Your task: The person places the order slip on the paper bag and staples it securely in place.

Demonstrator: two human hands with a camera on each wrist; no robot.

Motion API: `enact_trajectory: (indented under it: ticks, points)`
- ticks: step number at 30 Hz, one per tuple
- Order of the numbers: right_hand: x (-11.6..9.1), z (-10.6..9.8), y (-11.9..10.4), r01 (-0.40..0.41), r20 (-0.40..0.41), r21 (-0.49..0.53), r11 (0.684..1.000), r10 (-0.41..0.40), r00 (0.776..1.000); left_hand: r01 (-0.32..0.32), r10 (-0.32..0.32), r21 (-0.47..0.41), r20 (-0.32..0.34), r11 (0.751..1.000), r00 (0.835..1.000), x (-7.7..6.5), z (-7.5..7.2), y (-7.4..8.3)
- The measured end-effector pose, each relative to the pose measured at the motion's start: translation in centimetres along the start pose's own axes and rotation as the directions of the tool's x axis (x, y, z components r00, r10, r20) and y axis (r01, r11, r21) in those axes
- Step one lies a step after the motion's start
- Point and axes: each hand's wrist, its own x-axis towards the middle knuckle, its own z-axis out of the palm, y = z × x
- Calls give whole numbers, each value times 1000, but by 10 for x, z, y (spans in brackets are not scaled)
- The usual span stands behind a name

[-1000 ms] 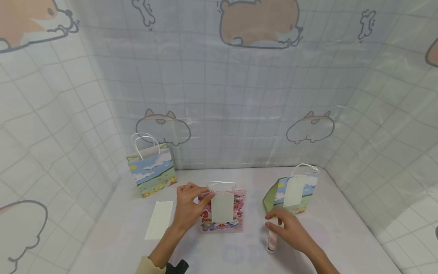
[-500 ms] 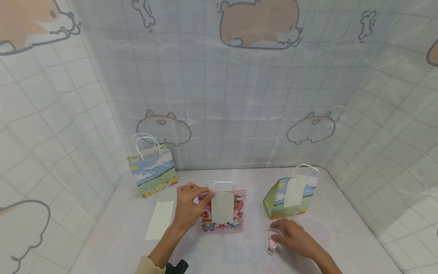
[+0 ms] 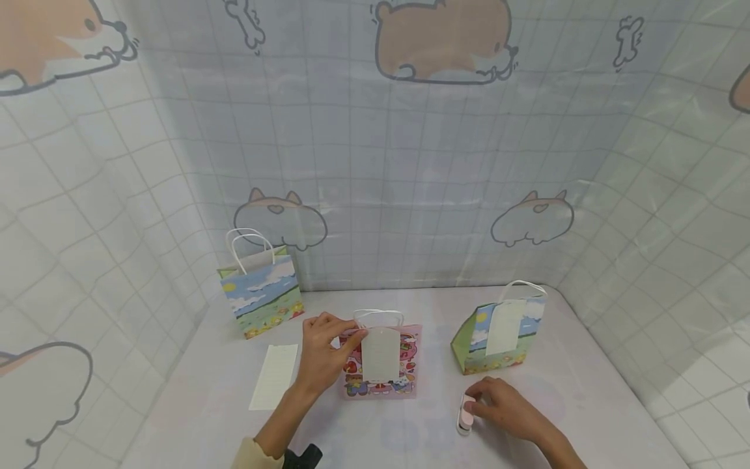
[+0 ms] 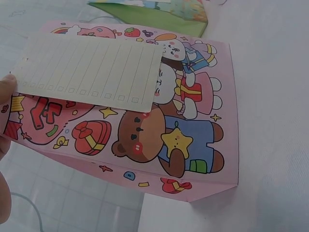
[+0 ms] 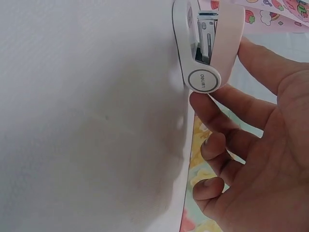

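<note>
My left hand point(image 3: 325, 352) pinches the top left edge of a pink gift bag point(image 3: 408, 365) printed with cartoon animals, together with a lined note card point(image 3: 381, 355) that lies against the bag's front. In the left wrist view, the thumb tip point(image 4: 7, 87) touches the card's corner. My right hand point(image 3: 500, 407) grips a small pale pink stapler point(image 3: 465, 417) standing on the table. In the right wrist view, the thumb point(image 5: 268, 63) and forefinger are at the stapler's hinged end, and the other fingers curl loosely.
A second lined card point(image 3: 273, 378) lies left of my left hand. A landscape-print gift bag point(image 3: 260, 293) stands at the back left. Another point(image 3: 530, 332), with a card on its front, stands to the right. Patterned curtain walls point(image 3: 387, 182) enclose the table point(image 3: 328, 436).
My right hand has moved down and closed its thumb and fingers on the stapler. My left hand, the pink bag and its card have stayed in place.
</note>
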Motion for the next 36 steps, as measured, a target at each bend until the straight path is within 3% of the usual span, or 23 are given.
enact_trajectory:
  ticks: [12,20,29,36]
  points:
    - [1,1,-4,-7,23,17,1000,7,1000,21,-21,-3,13,1000,1000,0,-1,1]
    - [0,2,-7,36,43,43,998,-38,998,22,-22,-2,4,1000,1000,0,-1,2]
    - [0,4,-13,-27,92,135,990,14,996,28,-28,2,6,1000,1000,-1,-1,2]
    - [3,8,-15,-11,64,134,991,3,998,34,-34,-5,5,999,999,0,-2,3]
